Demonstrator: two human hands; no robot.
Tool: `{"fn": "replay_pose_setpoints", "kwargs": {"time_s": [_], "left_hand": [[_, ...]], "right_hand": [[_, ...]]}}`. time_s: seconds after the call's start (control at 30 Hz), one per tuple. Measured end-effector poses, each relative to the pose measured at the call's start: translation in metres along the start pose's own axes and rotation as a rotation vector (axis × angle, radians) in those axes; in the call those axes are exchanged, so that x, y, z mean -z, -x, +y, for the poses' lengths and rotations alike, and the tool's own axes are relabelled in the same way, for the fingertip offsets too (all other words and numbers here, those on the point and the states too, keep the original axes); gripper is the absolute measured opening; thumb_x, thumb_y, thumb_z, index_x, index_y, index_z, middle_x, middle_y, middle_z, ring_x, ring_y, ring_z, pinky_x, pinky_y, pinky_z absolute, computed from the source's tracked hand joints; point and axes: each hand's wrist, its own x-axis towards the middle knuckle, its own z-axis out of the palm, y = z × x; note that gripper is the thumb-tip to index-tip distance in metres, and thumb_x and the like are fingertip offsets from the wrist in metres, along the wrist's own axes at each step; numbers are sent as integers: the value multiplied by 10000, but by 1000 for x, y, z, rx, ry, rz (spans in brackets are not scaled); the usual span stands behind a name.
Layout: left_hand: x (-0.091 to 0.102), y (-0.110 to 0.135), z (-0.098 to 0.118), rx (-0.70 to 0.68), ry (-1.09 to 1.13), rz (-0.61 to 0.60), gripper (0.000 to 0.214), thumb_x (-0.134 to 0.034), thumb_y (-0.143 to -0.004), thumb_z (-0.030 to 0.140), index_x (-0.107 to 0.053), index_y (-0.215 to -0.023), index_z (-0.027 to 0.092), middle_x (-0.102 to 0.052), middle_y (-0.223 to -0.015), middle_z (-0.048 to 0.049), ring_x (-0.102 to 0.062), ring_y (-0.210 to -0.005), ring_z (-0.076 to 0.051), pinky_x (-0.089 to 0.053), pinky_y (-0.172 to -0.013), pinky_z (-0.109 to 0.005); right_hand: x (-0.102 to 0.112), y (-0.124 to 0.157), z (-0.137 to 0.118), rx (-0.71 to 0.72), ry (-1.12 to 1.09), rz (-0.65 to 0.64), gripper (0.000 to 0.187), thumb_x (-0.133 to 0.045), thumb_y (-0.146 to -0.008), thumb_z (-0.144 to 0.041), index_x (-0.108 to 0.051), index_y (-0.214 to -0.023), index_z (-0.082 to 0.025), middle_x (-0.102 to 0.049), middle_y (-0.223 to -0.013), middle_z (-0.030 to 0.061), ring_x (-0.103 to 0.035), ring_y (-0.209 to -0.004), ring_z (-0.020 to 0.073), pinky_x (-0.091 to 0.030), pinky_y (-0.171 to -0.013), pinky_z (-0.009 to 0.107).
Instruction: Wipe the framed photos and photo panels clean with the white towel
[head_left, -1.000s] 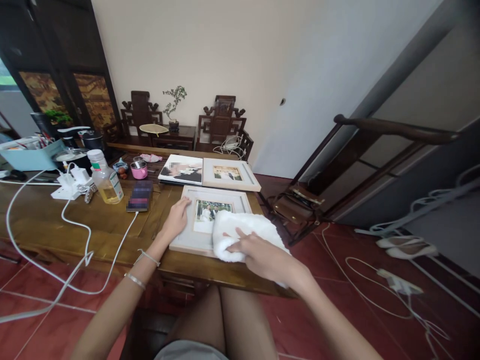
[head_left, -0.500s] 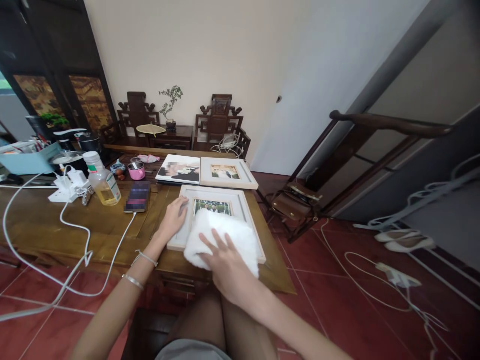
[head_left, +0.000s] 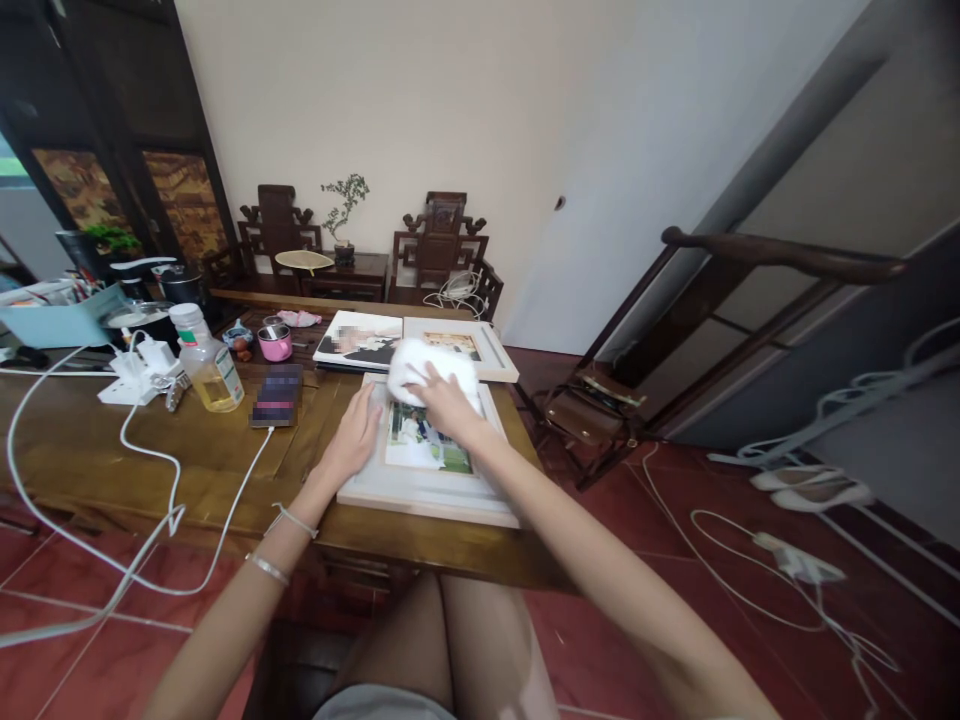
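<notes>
A framed photo in a pale wooden picture frame [head_left: 431, 503] lies flat near the table's front edge. My left hand [head_left: 352, 435] grips its left side, fingers along the border. My right hand [head_left: 444, 400] holds a white cloth [head_left: 435, 365] against the frame's far end. The cloth covers part of that far border and the upper part of the photo [head_left: 427, 445]; the lower photo shows. Just behind are a second picture frame [head_left: 495, 352] and a white-edged photo panel [head_left: 356, 340], side by side.
To the left on the table [head_left: 225, 480] are a phone [head_left: 276, 395] on a charging cable, a bottle of yellow liquid [head_left: 210, 370], a white power strip [head_left: 139, 380] and a pink cup [head_left: 275, 343]. A wooden chair [head_left: 600, 400] with a brown bag stands right.
My right hand has slid the cloth away from me, from the near right of the frame to its far end, uncovering the lower photo. My left hand has barely moved.
</notes>
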Motion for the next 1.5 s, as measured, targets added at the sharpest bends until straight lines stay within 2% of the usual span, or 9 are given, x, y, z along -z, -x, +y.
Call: {"fn": "replay_pose_setpoints", "kwargs": {"time_s": [0.13, 0.33, 0.5, 0.7, 0.9, 1.0, 1.3, 1.4, 1.5], "left_hand": [[-1, 0, 0, 14, 37, 11, 518, -269, -989, 375, -256, -1439, 120, -312, -1476, -146, -275, -1380, -206, -213, -1150, -381], [-6, 0, -7, -3, 26, 31, 464, -276, -983, 352, -389, -1368, 118, -414, -1409, -145, -359, -1335, -211, -262, -1134, -383], [-11, 0, -20, -29, -60, -53, 406, -335, -937, 225, -514, -1269, 75, -499, -1335, -176, -426, -1294, -240, -312, -1112, -401], [-14, 3, -32, 0, -122, -125, 572, -378, -796, 42, -455, -1353, 141, -409, -1430, -136, -346, -1352, -245, -289, -1111, -476], [-16, 4, -31, 18, -111, -135, 607, -353, -742, -22, -515, -1301, 149, -450, -1401, -127, -332, -1360, -236, -253, -1121, -499], [-16, 4, -29, 14, -105, -120, 590, -361, -743, -22, -534, -1279, 154, -463, -1388, -131, -341, -1355, -244, -260, -1116, -509], [-16, 4, -24, 32, -186, -154, 519, -348, -792, -7, -549, -1244, 149, -437, -1410, -122, -321, -1365, -236, -276, -1110, -508], [-16, 3, -24, 39, -188, -158, 515, -357, -776, -18, -580, -1209, 151, -468, -1384, -117, -333, -1359, -233, -272, -1118, -498], [-14, 1, -24, 48, -174, -161, 532, -364, -755, -34, -596, -1195, 153, -480, -1375, -107, -340, -1354, -237, -272, -1121, -499]], "right_hand": [[-16, -10, -30, 120, 12, -71, 622, -381, -774, 62, -511, -1305, -235, -261, -1538, 56, -138, -1416, 349, -206, -1036, 686], [-4, 49, -37, 312, -95, -212, 622, -425, -732, 57, -570, -1255, -246, -440, -1443, 80, -214, -1409, 311, -284, -1049, 593], [-6, 30, -21, 168, 26, -121, 641, -402, -747, 67, -549, -1280, -256, -385, -1480, 54, -238, -1400, 303, -219, -1077, 593], [-18, -2, 1, 162, 148, 32, 562, -446, -768, 42, -596, -1219, -259, -418, -1461, 20, -204, -1414, 268, -125, -1114, 561], [-2, 33, 58, -104, 131, -83, 535, -396, -777, 31, -633, -1183, -225, -581, -1306, 105, -335, -1361, 258, -198, -1084, 531], [9, 58, 74, -198, 50, -147, 570, -389, -755, 27, -620, -1213, -222, -600, -1274, 122, -427, -1306, 260, -323, -1031, 442], [44, 167, 17, -36, -197, -329, 645, -384, -660, 57, -677, -1109, -300, -689, -1094, 44, -529, -1210, 217, -432, -928, 290], [53, 162, 28, -90, -210, -261, 636, -384, -670, 51, -638, -1162, -262, -680, -1080, 64, -630, -1003, 207, -449, -867, 279], [47, 123, 49, -169, -72, -54, 608, -367, -680, 67, -614, -1182, -172, -640, -1158, 134, -624, -997, 243, -446, -862, 329]]}}
